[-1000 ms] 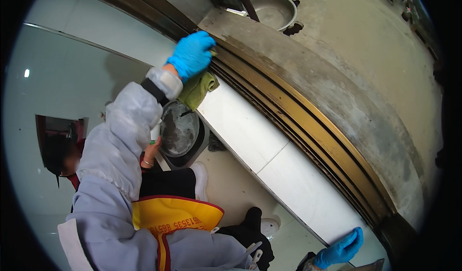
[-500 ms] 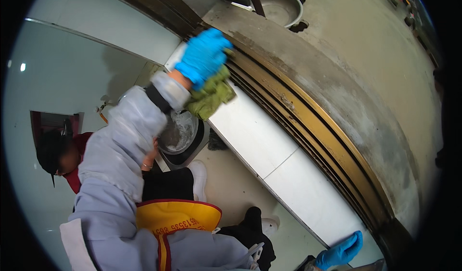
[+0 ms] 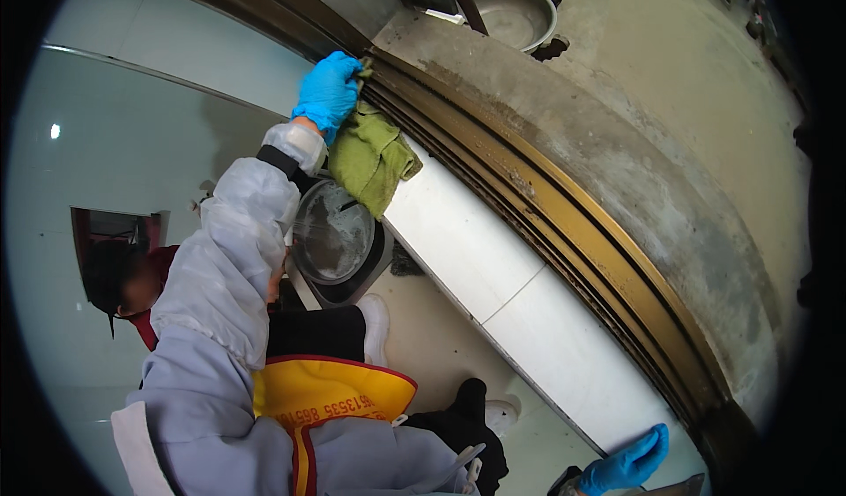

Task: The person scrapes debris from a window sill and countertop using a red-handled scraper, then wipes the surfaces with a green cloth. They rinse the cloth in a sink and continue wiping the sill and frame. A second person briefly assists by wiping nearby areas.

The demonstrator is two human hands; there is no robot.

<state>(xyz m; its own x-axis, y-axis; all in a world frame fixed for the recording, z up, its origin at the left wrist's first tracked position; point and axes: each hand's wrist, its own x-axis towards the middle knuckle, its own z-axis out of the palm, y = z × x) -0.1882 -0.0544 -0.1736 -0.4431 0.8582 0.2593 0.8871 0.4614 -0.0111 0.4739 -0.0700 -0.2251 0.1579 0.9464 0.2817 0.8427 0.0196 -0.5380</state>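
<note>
My left hand (image 3: pixel 330 93), in a blue glove, is closed on a green cloth (image 3: pixel 374 157) at the far end of a bronze-coloured sliding-frame track (image 3: pixel 529 192). Part of the cloth is pinched at the grooves, while the rest hangs over the white tiled sill (image 3: pixel 463 232) beside the track. At the lower right, my right hand (image 3: pixel 627 462), gloved in blue too, lies on the near end of the sill. Its fingers are stretched out and it holds nothing. Dark dirt specks show along the grooves.
Left of the sill, below the cloth, stands a dark bucket (image 3: pixel 335 236) with cloudy, foamy water. A person in red with a black cap (image 3: pixel 115 276) is at the left. Beyond the track runs a concrete ledge (image 3: pixel 599 161), with a grey metal basin (image 3: pixel 511 16) on the floor behind it.
My left hand has moved left along the track to its far end, drawing the cloth with it. The cloth now hangs more spread out. My right hand has hardly moved.
</note>
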